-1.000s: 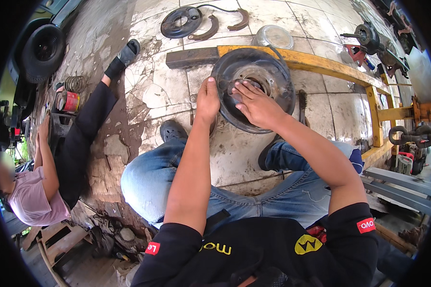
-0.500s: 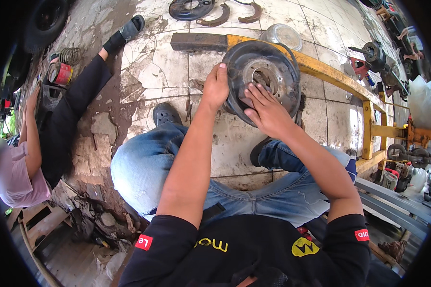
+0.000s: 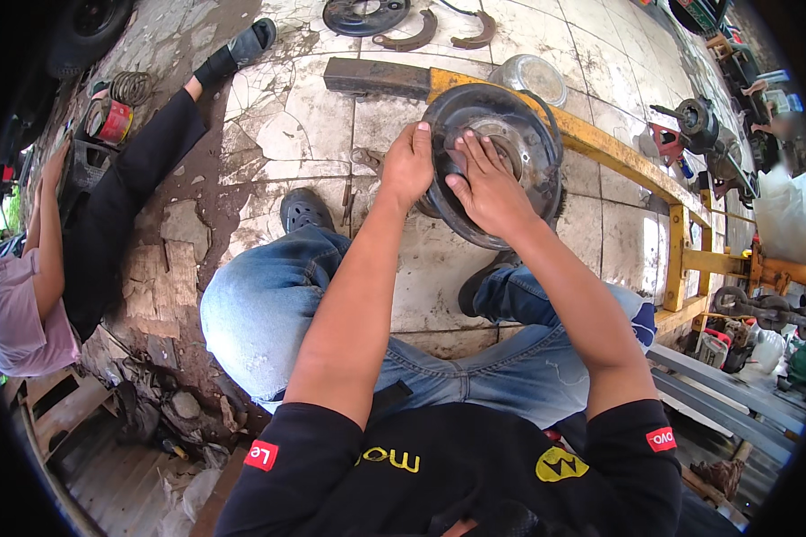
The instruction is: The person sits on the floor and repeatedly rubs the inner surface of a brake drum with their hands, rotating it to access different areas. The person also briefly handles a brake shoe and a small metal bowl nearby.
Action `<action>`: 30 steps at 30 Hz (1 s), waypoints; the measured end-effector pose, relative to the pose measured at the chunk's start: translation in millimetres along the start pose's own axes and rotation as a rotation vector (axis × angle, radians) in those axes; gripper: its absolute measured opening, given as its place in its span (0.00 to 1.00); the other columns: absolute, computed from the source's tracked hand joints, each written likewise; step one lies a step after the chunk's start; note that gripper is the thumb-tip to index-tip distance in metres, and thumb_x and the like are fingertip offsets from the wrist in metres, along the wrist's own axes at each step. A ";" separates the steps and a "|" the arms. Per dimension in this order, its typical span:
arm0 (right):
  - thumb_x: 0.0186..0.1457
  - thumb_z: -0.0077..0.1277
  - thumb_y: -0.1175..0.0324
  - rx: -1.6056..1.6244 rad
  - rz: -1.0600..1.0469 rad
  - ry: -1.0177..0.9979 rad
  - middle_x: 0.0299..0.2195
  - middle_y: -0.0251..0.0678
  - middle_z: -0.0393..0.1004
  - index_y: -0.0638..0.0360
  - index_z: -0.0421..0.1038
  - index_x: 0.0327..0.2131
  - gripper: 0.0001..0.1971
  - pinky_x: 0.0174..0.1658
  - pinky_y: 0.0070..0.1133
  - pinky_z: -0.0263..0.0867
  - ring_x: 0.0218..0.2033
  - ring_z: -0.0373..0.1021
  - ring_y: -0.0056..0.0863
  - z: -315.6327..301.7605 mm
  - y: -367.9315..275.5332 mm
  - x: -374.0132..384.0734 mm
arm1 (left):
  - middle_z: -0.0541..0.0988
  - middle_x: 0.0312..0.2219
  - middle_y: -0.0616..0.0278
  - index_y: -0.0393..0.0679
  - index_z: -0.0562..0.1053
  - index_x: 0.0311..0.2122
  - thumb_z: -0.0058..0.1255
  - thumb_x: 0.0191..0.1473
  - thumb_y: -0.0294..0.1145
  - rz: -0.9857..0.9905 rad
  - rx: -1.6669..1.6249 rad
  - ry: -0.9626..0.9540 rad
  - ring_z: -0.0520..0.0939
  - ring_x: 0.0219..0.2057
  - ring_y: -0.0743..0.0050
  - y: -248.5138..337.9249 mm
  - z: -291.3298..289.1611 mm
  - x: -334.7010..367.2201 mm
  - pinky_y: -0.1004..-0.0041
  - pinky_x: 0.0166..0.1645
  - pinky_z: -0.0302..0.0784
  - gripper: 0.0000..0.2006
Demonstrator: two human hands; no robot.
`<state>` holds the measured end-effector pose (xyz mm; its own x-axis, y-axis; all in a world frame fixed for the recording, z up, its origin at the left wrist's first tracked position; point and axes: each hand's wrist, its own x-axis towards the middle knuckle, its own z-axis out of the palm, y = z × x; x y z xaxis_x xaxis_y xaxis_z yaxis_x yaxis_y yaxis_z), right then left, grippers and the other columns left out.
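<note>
A round, dark metal brake backing plate (image 3: 539,183) with a central hole stands tilted in front of me. My left hand (image 3: 409,163) is closed on its left rim, thumb up along the edge. My right hand (image 3: 491,190) lies on the plate's face beside the hole, fingers stretched flat. From under it, between thumb and forefinger, shows a small flat brown piece (image 3: 455,159), perhaps sandpaper; most of it is covered. Behind the plate, a yellow metal frame (image 3: 600,143) with a dark end bar (image 3: 376,79) lies on the tiles.
Beyond the bar lie another dark backing plate (image 3: 367,16) and two curved brake shoes (image 3: 407,32) (image 3: 475,32). A round clear container (image 3: 533,79) touches the yellow beam. At left sits another person (image 3: 134,188), leg stretched out, near a coil spring (image 3: 132,88) and a red can (image 3: 110,121).
My right hand has slid up and slightly left across the plate's face, with the brown piece moving along under it. My left hand keeps its hold on the rim.
</note>
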<state>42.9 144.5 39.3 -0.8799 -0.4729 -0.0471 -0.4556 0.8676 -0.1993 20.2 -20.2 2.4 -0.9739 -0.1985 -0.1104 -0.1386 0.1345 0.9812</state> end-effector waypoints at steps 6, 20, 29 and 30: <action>0.64 0.35 0.47 -0.028 -0.067 -0.062 0.66 0.43 0.48 0.58 0.56 0.62 0.31 0.64 0.39 0.50 0.66 0.47 0.48 -6.2 4.4 -38.0 | 0.78 0.40 0.41 0.37 0.71 0.48 0.34 0.65 0.49 -0.005 -0.018 -0.006 0.78 0.44 0.44 0.5 3.0 1.4 0.62 0.50 0.71 0.24; 0.64 0.36 0.49 0.089 -0.078 -0.026 0.65 0.41 0.51 0.57 0.61 0.60 0.28 0.64 0.38 0.50 0.66 0.48 0.47 -8.0 -0.7 -18.8 | 0.78 0.39 0.39 0.36 0.71 0.48 0.33 0.65 0.48 -0.015 0.014 0.013 0.77 0.44 0.38 6.2 2.4 -2.5 0.58 0.49 0.70 0.24; 0.65 0.35 0.51 -0.012 -0.101 -0.102 0.65 0.43 0.51 0.58 0.60 0.60 0.27 0.65 0.39 0.47 0.66 0.47 0.49 -9.6 7.7 -55.9 | 0.77 0.40 0.38 0.36 0.71 0.49 0.34 0.64 0.48 -0.042 0.052 -0.003 0.77 0.45 0.39 10.6 3.6 -3.4 0.58 0.50 0.71 0.24; 0.65 0.35 0.51 0.028 -0.085 -0.074 0.65 0.43 0.51 0.58 0.60 0.60 0.27 0.65 0.39 0.47 0.66 0.47 0.49 -9.9 6.7 -51.0 | 0.77 0.41 0.38 0.36 0.71 0.49 0.34 0.64 0.49 -0.036 0.046 -0.003 0.77 0.45 0.39 10.3 3.4 -3.8 0.58 0.50 0.71 0.25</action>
<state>83.5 175.9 50.1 -0.8253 -0.5556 -0.1010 -0.5234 0.8198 -0.2325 21.9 -14.8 12.4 -0.9686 -0.2014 -0.1455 -0.1811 0.1714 0.9684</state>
